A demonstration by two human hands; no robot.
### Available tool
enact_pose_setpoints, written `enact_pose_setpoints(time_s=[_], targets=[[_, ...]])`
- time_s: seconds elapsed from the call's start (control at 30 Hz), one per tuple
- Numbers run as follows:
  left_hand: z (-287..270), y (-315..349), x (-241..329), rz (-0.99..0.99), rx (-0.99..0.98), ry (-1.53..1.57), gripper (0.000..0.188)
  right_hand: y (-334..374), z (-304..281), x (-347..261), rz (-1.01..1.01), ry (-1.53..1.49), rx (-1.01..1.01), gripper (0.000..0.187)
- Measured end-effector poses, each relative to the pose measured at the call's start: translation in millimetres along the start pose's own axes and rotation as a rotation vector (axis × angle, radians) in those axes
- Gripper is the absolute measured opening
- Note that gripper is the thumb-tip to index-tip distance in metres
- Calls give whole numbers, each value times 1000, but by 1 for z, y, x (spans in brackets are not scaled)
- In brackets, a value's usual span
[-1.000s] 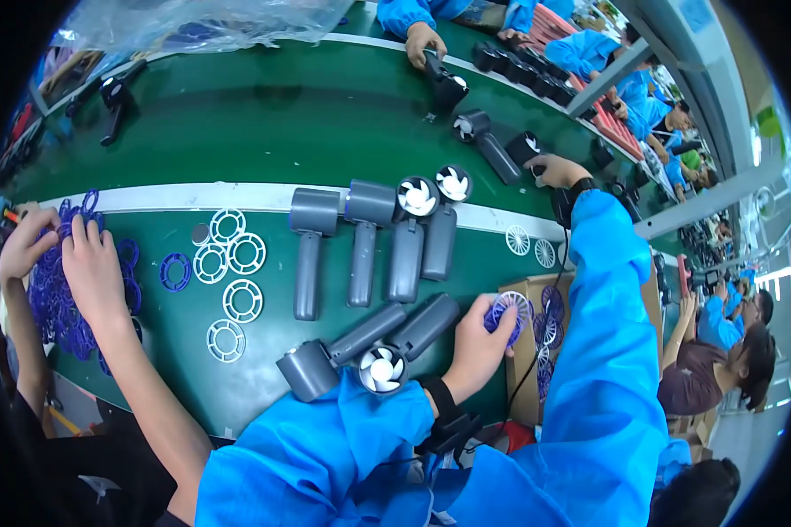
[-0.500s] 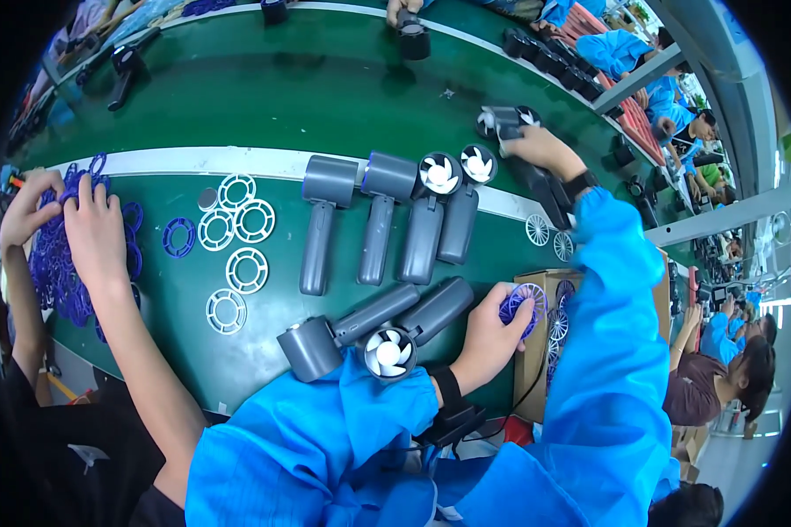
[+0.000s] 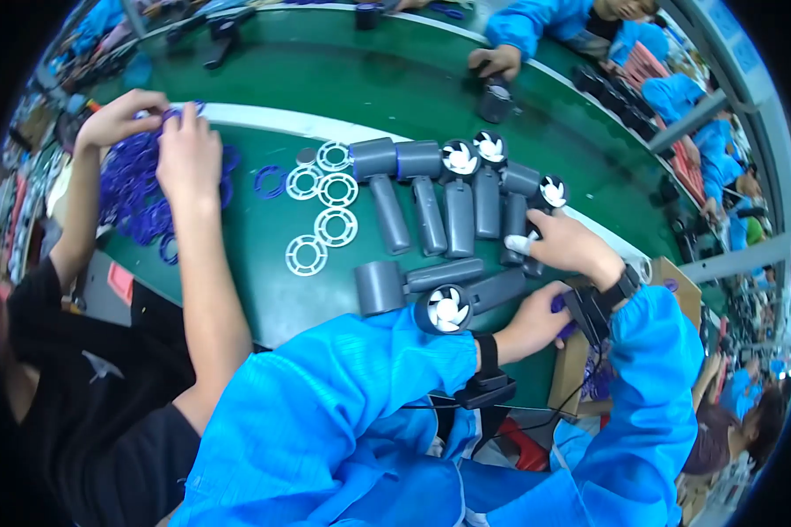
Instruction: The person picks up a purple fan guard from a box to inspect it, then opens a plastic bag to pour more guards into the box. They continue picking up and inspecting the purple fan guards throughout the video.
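Note:
My right hand (image 3: 576, 246), with a white cover on one finger, closes round the handles of two grey handheld fans at the right end of a row. One shows its grey head (image 3: 520, 180) from the side, the other its white blades (image 3: 553, 191). Just below, my left hand (image 3: 527, 327) pinches a purple ring-shaped piece (image 3: 569, 331), partly hidden behind my right wrist. Several more grey fans (image 3: 459, 211) lie side by side to the left. Nearer me, two fans lie by my left sleeve, one with a plain head (image 3: 380, 288), one showing white blades (image 3: 448, 309).
White rings (image 3: 335, 227) and one purple ring (image 3: 270, 182) lie left of the fans. A co-worker's hands (image 3: 189, 162) are at a heap of purple rings (image 3: 132, 189). A cardboard box (image 3: 569, 378) stands right. Across the green belt (image 3: 325, 61), another person's hand (image 3: 497, 61) touches a fan.
My right hand has brought the two fans from the belt to the end of the row. My left hand still has the purple piece. The whole view has shifted.

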State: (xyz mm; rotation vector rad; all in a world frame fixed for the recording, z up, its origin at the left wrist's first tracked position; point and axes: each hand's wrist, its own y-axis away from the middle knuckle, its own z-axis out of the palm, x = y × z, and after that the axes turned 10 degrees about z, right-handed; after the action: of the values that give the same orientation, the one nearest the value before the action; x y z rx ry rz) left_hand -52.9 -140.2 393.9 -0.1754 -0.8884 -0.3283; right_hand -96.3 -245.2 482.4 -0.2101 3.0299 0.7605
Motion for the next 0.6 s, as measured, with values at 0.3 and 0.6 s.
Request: enact_pose_setpoints(time_s=[0.3,0.6], targets=[[17,-6,19,-17,-179,-136,34,41,-10,1,-216,38,-31,46],[32,-35,15,-131,-265,-146,23,24,-26,64,-639,-302,-226,51]])
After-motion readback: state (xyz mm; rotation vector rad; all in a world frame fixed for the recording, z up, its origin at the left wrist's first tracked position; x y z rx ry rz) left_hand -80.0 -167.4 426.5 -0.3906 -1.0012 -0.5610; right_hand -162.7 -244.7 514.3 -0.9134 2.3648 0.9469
